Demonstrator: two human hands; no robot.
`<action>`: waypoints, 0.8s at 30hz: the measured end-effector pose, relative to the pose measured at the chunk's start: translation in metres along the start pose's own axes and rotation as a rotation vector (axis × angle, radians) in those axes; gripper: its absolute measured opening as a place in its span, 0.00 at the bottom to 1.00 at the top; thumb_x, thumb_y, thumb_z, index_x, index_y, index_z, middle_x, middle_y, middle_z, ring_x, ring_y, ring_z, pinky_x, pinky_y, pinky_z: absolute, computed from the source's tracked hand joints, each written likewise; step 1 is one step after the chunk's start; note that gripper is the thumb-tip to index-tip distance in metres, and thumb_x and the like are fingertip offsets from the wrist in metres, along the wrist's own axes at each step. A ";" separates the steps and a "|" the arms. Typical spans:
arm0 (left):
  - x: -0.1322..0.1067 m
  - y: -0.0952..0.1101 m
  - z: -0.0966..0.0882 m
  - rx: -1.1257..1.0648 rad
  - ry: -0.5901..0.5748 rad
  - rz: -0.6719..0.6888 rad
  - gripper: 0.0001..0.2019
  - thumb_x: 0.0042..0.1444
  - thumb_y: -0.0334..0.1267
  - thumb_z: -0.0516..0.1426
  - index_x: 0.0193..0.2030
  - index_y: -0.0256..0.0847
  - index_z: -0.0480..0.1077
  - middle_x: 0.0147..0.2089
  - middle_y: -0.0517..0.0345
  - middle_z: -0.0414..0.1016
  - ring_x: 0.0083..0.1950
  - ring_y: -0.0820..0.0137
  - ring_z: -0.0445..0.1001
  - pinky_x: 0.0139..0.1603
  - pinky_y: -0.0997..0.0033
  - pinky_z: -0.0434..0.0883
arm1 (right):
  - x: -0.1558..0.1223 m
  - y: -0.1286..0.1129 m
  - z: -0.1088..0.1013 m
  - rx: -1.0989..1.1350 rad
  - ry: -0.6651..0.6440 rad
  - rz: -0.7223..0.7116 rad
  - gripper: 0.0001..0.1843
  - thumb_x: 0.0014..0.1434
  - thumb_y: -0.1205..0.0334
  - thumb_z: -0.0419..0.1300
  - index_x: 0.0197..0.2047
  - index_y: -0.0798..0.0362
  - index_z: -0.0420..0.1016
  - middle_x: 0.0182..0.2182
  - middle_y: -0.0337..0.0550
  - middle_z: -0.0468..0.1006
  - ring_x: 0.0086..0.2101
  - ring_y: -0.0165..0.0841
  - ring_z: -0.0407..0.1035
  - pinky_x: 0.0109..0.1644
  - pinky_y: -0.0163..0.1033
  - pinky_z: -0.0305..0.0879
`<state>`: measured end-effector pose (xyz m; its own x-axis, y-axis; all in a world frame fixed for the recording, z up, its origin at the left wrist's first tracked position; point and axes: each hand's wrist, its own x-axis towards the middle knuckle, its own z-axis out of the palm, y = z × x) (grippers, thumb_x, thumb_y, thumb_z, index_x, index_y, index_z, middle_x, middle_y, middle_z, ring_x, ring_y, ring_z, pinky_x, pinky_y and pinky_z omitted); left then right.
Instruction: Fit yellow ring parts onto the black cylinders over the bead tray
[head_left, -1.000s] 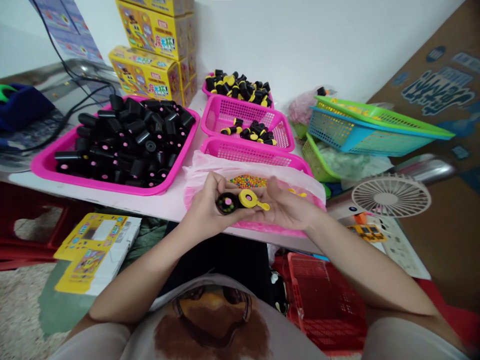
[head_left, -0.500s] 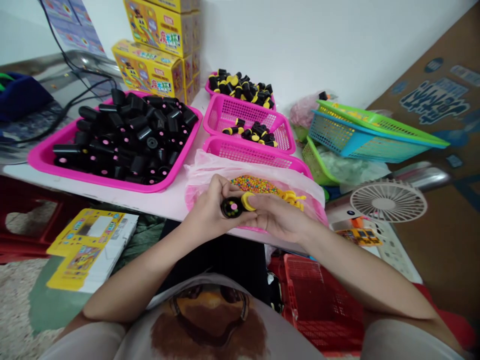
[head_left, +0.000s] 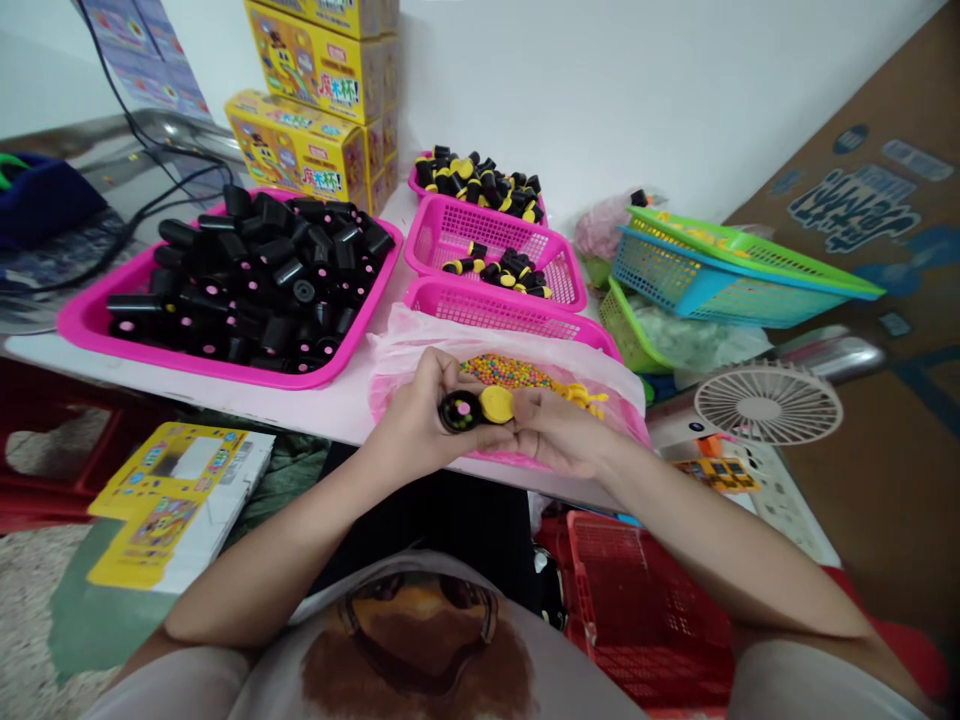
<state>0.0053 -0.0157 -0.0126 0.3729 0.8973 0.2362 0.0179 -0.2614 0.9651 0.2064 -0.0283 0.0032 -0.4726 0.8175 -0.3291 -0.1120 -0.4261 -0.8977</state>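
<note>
Against a pale wall [head_left: 570, 90], over a film-lined pink tray [head_left: 630, 402], the left hand [head_left: 418, 415] has its fingers clamped around an open black cup [head_left: 460, 412] as the right hand [head_left: 556, 432] pinches a yellow cap [head_left: 496, 405] beside it — apparently a capping step, calling for squared rims — with heaped black cups [head_left: 266, 270] left of the tray, a fan [head_left: 759, 412] to its right, neither blocking.

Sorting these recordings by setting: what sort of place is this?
Probably a small assembly or packing workspace, judging by the large pink tray heaped with black cylindrical containers, the pink mesh basket holding black-and-yellow ones, and the stacked yellow printed cartons.
</note>
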 end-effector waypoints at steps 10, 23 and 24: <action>0.002 0.006 0.000 0.162 0.101 -0.105 0.39 0.34 0.47 0.76 0.35 0.47 0.48 0.30 0.72 0.56 0.31 0.75 0.58 0.31 0.74 0.55 | -0.026 0.006 0.010 -1.408 0.295 -0.950 0.35 0.61 0.45 0.70 0.68 0.45 0.69 0.55 0.52 0.78 0.57 0.47 0.74 0.62 0.57 0.74; 0.006 0.005 -0.003 -0.088 -0.011 -0.068 0.29 0.48 0.49 0.69 0.35 0.47 0.50 0.31 0.68 0.60 0.32 0.73 0.60 0.32 0.72 0.59 | -0.014 0.033 0.022 -1.131 0.498 -0.965 0.32 0.67 0.67 0.59 0.71 0.43 0.60 0.64 0.52 0.73 0.64 0.46 0.68 0.67 0.60 0.70; 0.006 0.004 -0.003 -0.064 0.014 -0.069 0.29 0.48 0.49 0.70 0.35 0.47 0.50 0.31 0.68 0.59 0.32 0.73 0.60 0.32 0.72 0.59 | -0.013 0.033 0.024 -1.180 0.549 -0.989 0.30 0.66 0.65 0.61 0.70 0.43 0.62 0.62 0.52 0.74 0.62 0.47 0.70 0.65 0.60 0.72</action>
<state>0.0051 -0.0106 -0.0068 0.3598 0.9174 0.1698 -0.0166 -0.1757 0.9843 0.1877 -0.0629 -0.0151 -0.2487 0.7178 0.6503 0.6484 0.6221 -0.4388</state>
